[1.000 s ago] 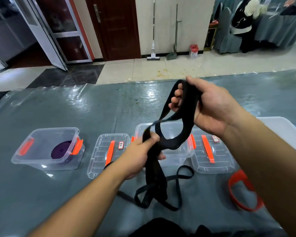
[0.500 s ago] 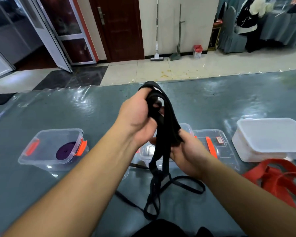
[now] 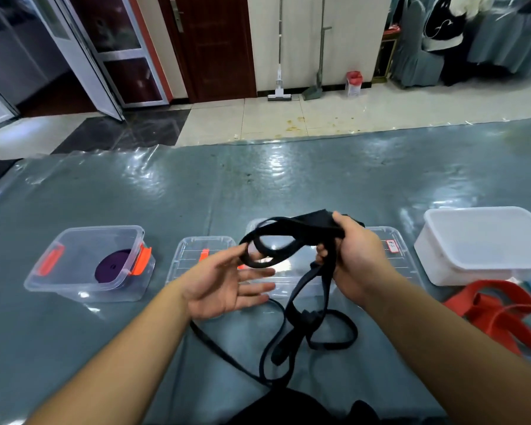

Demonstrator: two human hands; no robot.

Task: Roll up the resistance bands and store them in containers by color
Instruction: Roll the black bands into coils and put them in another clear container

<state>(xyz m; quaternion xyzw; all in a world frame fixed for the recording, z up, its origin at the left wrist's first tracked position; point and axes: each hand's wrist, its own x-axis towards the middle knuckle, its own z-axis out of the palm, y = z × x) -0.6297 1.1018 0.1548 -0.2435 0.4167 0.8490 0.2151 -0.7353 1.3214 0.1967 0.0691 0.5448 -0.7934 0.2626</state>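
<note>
So the right hand (image 3: 354, 259) is curled round a bunched part of the black band (image 3: 307, 289), thumb on top, holding it up off the table (image 3: 288, 179). From that grip one loop sticks out toward the left hand (image 3: 224, 283), which is spread palm-up with fingers straight, the loop resting against its fingertips I think, hard to say if it really touches. Below the right hand the rest of the band hangs down and trails in messy loops on the table toward the person. Right behind both hands sits an open clear container (image 3: 288, 286), mostly hidden, with a clear lid (image 3: 196, 256) just left of the left hand. Further out left is a clear box with orange latches (image 3: 83, 289) holding a rolled purple band (image 3: 114, 266). Out past the right hand: a white tub (image 3: 485, 246), and nearer, a heap of red bands (image 3: 503, 314)
</note>
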